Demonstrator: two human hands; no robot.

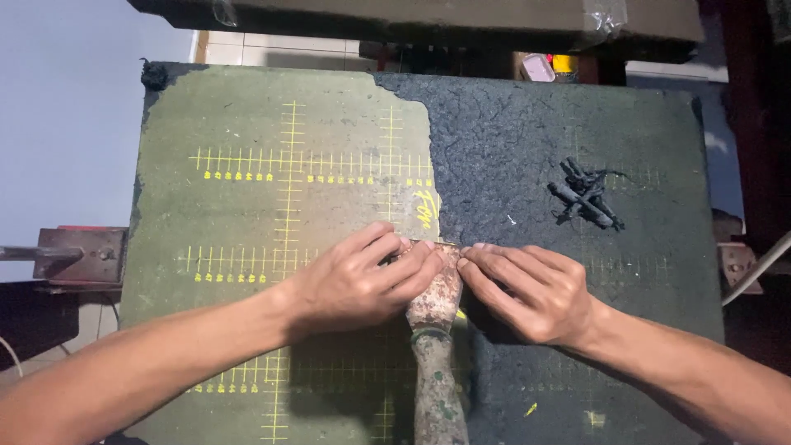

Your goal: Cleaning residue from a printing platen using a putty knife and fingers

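A worn scraper [435,330] with a rusty, paint-crusted blade and handle lies on a green pad [247,206] marked with yellow ruled lines. Its blade tip sits at the edge where the green layer meets the bare dark rough surface [511,148]. My left hand [358,280] rests on the blade from the left, fingers curled over its tip. The fingertips of my right hand [527,288] press on the blade from the right. A clump of dark peeled scraps [587,198] lies on the dark surface to the upper right.
A metal bracket with a rod [78,255] juts out at the left edge of the board. A dark beam [412,21] crosses above the far edge. Small pink and yellow items [548,66] sit behind the board. A grey bar [754,272] angles in at right.
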